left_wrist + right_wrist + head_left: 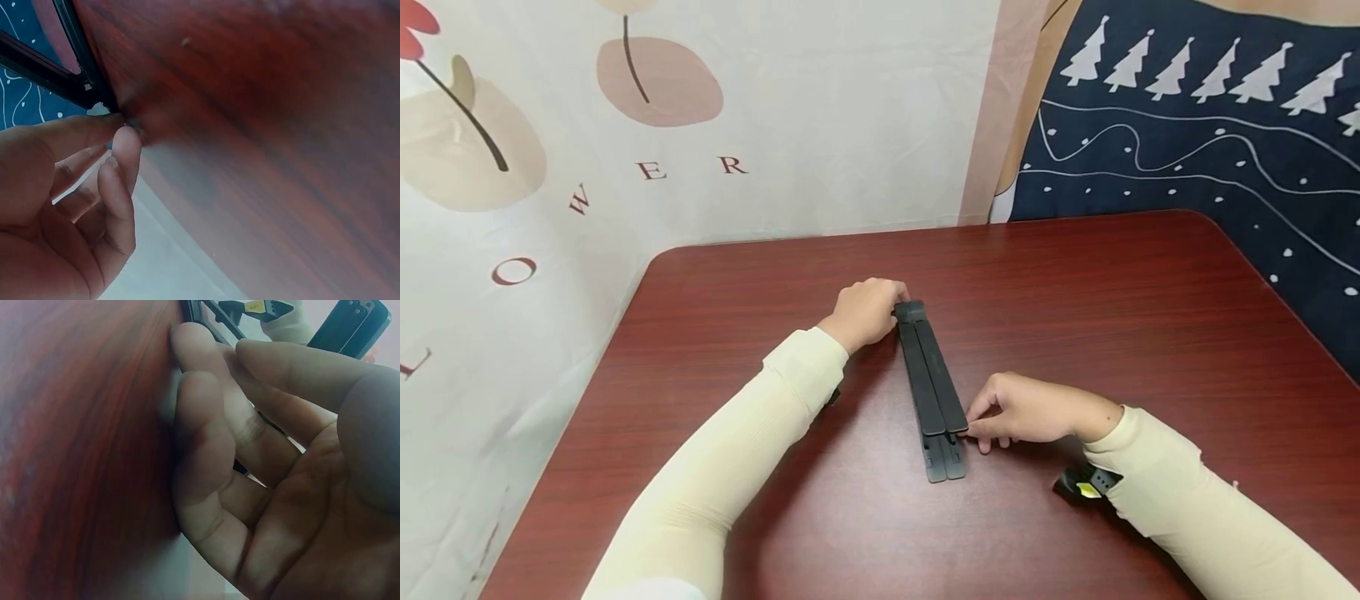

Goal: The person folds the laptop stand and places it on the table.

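Note:
A black folding laptop stand (934, 379) lies lengthwise near the middle of the table, its two long bars side by side. My left hand (868, 312) pinches its far end. In the left wrist view, the thumb and forefinger of that hand (75, 187) meet at the joint where two black bars (44, 69) spread apart. At the near right corner, my right hand (1033, 408) pinches the edge of the stand between thumb and forefinger. The right wrist view shows that hand's (269, 444) other fingers curled beside the tabletop; its exact contact with the stand is partly hidden.
The reddish-brown wooden table (760, 283) has rounded far corners. Behind it hang a pale curtain (850, 108) with printed letters and a dark blue cloth (1187, 150) with white trees. A dark device (1086, 485) is strapped at the right wrist.

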Motion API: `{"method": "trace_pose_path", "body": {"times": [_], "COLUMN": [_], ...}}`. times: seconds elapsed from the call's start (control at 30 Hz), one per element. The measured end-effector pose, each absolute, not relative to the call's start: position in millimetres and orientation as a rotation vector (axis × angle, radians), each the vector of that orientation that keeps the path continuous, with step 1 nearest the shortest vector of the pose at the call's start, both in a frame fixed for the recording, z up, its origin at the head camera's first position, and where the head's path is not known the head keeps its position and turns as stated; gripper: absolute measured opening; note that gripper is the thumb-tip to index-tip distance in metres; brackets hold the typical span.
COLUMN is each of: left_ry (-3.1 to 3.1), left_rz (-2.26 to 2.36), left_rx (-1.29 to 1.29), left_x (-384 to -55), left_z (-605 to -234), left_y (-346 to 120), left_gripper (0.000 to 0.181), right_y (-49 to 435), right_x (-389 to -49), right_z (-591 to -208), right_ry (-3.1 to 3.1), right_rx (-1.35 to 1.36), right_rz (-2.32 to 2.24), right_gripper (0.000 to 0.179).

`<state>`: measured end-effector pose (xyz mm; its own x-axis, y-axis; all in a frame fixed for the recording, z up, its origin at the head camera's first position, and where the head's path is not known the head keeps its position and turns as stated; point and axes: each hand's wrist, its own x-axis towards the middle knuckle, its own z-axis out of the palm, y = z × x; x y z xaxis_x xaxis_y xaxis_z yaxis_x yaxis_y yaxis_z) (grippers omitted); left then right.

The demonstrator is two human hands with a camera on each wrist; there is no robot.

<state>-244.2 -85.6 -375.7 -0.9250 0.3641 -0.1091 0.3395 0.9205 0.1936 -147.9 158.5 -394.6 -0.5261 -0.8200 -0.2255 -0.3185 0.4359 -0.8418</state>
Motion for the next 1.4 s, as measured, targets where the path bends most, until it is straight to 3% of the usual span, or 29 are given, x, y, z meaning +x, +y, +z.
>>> {"method": "trace_pose_path", "body": {"times": [0.77, 1.4], "left_ry": [2.952, 2.981], "left_rz": [0.38, 0.792], "left_rx": [0.488, 0.465], "left_x": [-234.7, -166.7], "left_z": [-372.8, -365.1], "left_y": [-90.2, -99.9], "left_gripper": [0.036, 0.016], "right_y": [156.6, 163.4], "right_x": [-148.7, -155.9], "right_z": [-391.5, -390.1], "right_ry": [2.041, 2.237], "right_rx": [-0.963, -0.903], "right_rz": [-1.018, -1.134], "right_gripper": [0.018, 0.013]}}
